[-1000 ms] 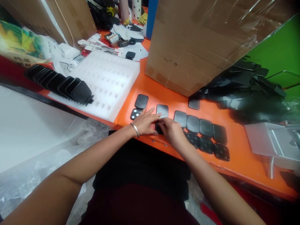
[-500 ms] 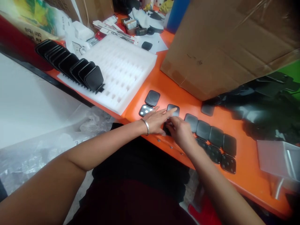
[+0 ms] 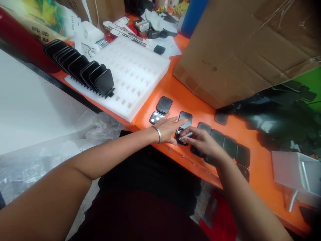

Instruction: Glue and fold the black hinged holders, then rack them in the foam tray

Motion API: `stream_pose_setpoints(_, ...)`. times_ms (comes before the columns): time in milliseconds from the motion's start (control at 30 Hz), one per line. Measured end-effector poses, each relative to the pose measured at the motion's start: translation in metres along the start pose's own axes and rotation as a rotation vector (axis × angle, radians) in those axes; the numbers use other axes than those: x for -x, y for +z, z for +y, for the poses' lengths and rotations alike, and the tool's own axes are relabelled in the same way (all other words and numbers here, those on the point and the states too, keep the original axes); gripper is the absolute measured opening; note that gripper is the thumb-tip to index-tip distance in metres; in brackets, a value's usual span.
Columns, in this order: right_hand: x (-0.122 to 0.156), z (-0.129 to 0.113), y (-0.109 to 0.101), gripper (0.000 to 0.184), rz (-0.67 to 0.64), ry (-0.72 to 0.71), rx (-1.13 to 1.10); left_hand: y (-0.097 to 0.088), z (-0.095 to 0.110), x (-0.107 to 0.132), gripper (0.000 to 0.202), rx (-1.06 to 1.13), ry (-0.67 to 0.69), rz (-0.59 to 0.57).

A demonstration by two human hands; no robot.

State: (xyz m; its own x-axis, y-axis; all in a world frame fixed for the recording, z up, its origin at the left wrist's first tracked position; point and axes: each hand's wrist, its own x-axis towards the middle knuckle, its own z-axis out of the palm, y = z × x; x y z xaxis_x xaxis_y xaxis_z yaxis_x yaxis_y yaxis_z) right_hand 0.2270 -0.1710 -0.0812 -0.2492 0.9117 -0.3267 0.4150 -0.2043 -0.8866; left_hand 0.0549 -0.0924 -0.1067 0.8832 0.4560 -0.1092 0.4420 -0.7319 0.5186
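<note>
Orange desk: carried the unfolded cases near its front edge.
Middle case: lay unfolded on the desk between the two hands, lid on the far side, base towards the person, with white dots showing in it.
Left hand: had its fingers spread, gripping nothing, one finger over the lid and the thumb by the base; a silver bracelet circled the wrist.
Right hand: pinched a slim silver stick over the base; whether the tip touched could not be told.
Left case: lay unfolded, its white-dotted base near the left fingertips.
Row of black cases: sat close together, partly hidden by the right forearm.
White foam block: held upright black pieces.
</note>
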Motion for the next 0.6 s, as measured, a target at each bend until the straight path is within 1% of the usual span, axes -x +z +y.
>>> stream_pose_setpoints(33, 0.001, 0.001, 0.005, 0.012, 0.034, -0.018, 0.069, -0.002, 0.000, 0.000, 0.098, -0.005, 0.005, -0.010)
stream_pose_setpoints(133, 0.002, 0.001, 0.023, 0.002, 0.132, -0.089, 0.374, -0.005, -0.004, -0.001, 0.095, -0.017, 0.049, -0.045)
stream_pose_setpoints(200, 0.001, 0.001, 0.033, 0.006, 0.173, -0.121, 0.542, -0.006, -0.009, -0.003, 0.090, -0.019, 0.083, -0.079)
stream_pose_setpoints(233, 0.001, 0.001, 0.037, 0.008, 0.190, -0.130, 0.593, -0.006, -0.011, -0.004, 0.082, -0.018, 0.092, -0.089)
stream_pose_setpoints(300, 0.001, 0.002, 0.042, 0.010, 0.216, -0.134, 0.642, -0.005, -0.012, -0.006, 0.061, -0.011, 0.087, -0.078)
stream_pose_setpoints(367, 0.003, 0.003, 0.044, 0.010, 0.240, -0.135, 0.635, -0.003, -0.009, -0.007, 0.048, -0.002, 0.044, -0.031)
stream_pose_setpoints(433, 0.005, 0.006, 0.047, 0.008, 0.259, -0.138, 0.611, 0.000, -0.002, -0.007, 0.044, -0.006, -0.035, 0.022)
stream_pose_setpoints(500, 0.008, 0.008, 0.049, 0.005, 0.298, -0.139, 0.594, 0.002, 0.006, -0.006, 0.045, -0.020, -0.112, 0.071)
stream_pose_setpoints(600, 0.008, 0.012, 0.050, 0.004, 0.373, -0.128, 0.584, 0.004, 0.013, -0.004, 0.046, -0.009, -0.157, 0.097)
